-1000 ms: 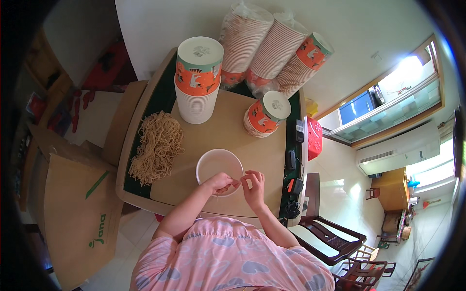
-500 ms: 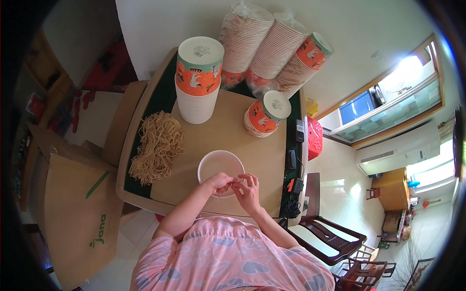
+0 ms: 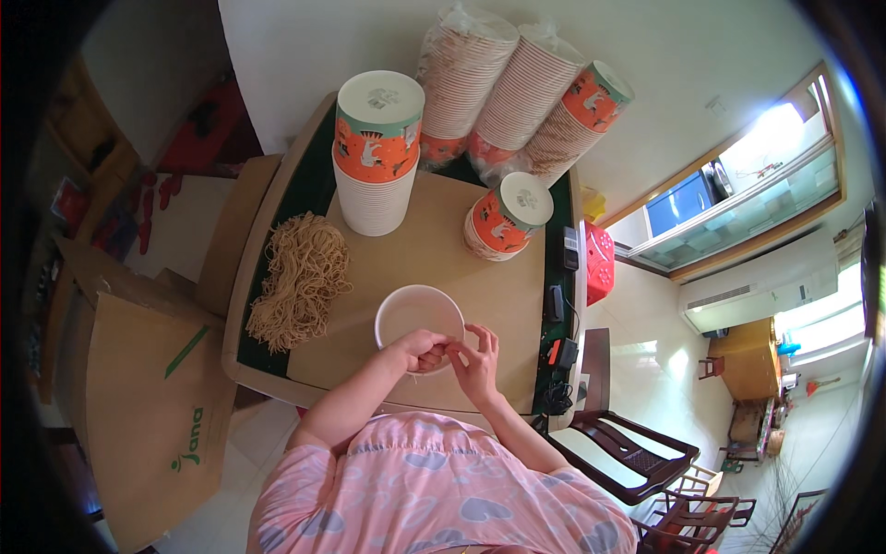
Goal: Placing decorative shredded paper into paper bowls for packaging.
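- 2 hands at work over 1 white paper bowl (image 3: 417, 316), standing on the tan table (image 3: 434, 245) near its front edge, roughly midway between the left and right corners.
- Left hand (image 3: 420, 351) curled over the near rim of the bowl, fingers bent inward and pressed together; whether pinching the rim itself or a small bit of something, cannot tell.
- Right hand (image 3: 477, 362) just beside the left, at the bowl's near-right rim, thumb and forefinger brought close toward the left hand's fingertips, other fingers loosely spread; nothing clearly visible between them.
- Probably very light and thin-walled, that bowl: likely to dent or fold under a hard squeeze, likely to skid on the smooth tabletop at a nudge.
- Best hold, judging by shape: rolled rim between thumb and finger, or both palms cupped around the side wall, gently.
- Pile of dry noodles (image 3: 300, 282) near the left edge, well apart from the bowl: looks stiff, brittle and tangled, apt to snap and shed strands; better lifted as a loose clump from underneath than pinched.
- Tall stack of orange-printed bowls (image 3: 377, 152) toward the back-left, 1 shorter tilted stack (image 3: 506, 218) toward the back-right; both light and likely easy to topple.
- 3 plastic-wrapped sleeves of bowls (image 3: 517, 88) leaning against the wall at the back edge.
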A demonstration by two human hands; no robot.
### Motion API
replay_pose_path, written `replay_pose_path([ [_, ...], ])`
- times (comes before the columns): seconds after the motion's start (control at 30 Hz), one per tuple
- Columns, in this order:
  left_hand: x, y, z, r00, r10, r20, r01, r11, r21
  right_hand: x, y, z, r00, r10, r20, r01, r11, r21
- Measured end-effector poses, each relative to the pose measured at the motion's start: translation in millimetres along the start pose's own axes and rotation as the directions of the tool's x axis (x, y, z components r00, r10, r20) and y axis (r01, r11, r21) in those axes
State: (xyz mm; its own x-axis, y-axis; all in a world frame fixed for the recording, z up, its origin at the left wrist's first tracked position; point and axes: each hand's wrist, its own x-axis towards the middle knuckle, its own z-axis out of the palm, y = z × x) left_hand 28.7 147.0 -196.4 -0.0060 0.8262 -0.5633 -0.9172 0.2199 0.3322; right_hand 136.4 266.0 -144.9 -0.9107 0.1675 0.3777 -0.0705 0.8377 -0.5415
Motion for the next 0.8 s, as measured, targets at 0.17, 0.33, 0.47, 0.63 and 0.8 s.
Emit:
replay_pose_path([
  [0.17,2.9,0.1,5.7,0.997,-0.014,-0.077,0.013,1.0,-0.022,-3.8,8.1,5.6,0.999,0.026,0.031,-0.027,0.999,0.044],
  [0.33,6.5,-1.1,4.3,0.992,-0.015,-0.125,0.011,0.999,-0.033,-3.8,8.1,8.2,1.0,-0.005,0.028,0.004,1.0,0.016],
  [0.47,11.7,-6.4,-0.4,0.994,0.077,-0.077,-0.093,0.97,-0.227,-0.8,8.6,7.9,0.998,-0.011,0.055,0.008,0.999,0.051],
  [0.63,9.3,-9.8,7.6,0.99,0.128,-0.064,-0.142,0.937,-0.319,3.3,13.2,8.4,0.997,-0.028,0.065,0.023,0.997,0.069],
  [0.8,10.5,-10.0,6.1,0.991,0.117,-0.067,-0.131,0.951,-0.279,2.0,7.8,8.3,0.999,-0.02,0.044,0.019,0.999,0.03],
])
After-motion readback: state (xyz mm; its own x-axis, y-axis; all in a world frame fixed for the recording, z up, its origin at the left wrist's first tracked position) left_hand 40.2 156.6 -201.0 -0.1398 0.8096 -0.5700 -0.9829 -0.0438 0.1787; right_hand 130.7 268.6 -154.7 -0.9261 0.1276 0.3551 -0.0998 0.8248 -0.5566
